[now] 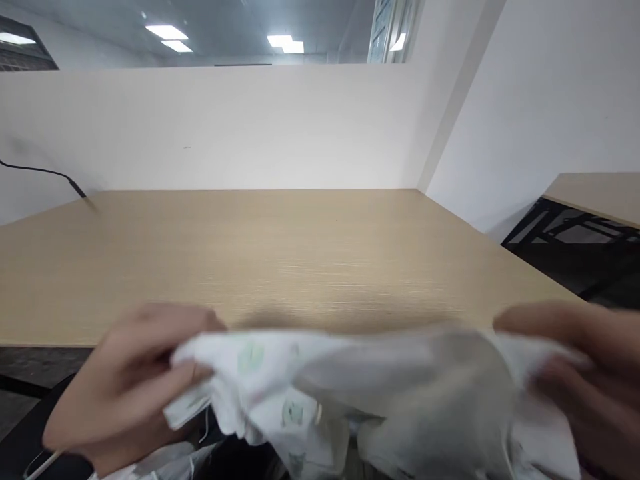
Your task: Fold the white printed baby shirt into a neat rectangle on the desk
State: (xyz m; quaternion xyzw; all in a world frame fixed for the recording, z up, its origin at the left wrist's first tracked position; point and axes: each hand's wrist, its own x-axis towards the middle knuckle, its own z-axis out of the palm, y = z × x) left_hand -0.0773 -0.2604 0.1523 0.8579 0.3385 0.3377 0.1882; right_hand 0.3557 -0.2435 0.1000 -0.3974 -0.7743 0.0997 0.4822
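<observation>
A white cloth piece [295, 380] with small pale green animal prints is stretched between my hands over the table's near edge. Its right part is greyish, and folds hang below; motion blur hides whether it is a garment. My left hand [135, 380] pinches its left end between thumb and fingers, beside a small white flap. At the other end, my right hand [570, 373] is blurred, with its fingers closed around the cloth's edge.
The light wood table [300, 247] runs back to a white wall [250, 127] with a window above. A black cable [45, 171] reaches the left edge. Another table [600, 193] stands at right. Crumpled whitish material [160, 461] lies low at left.
</observation>
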